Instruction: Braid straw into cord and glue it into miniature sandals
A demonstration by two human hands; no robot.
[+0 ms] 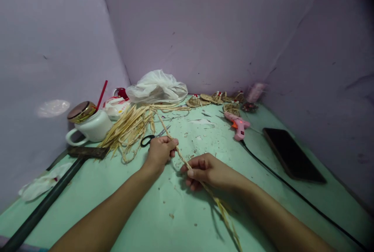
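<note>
A pale straw-coloured twisted cord (182, 157) runs slantwise between my hands, and its loose strands trail toward the near edge. My left hand (161, 151) pinches it higher up, close to black-handled scissors (149, 139) lying on the table. Lower down, my right hand (204, 171) grips the same cord between thumb and fingers. At its far end the cord reaches a heap of dry straw-like fibre (128, 127) left of centre.
A white mug (93, 126) with a gold-rimmed lid and a hammer (84, 152) are at left. A white plastic bag (157, 88) and small woven slippers (195, 101) line the back. A pink glue gun (240, 125), its black cord and a phone (292, 154) lie at right.
</note>
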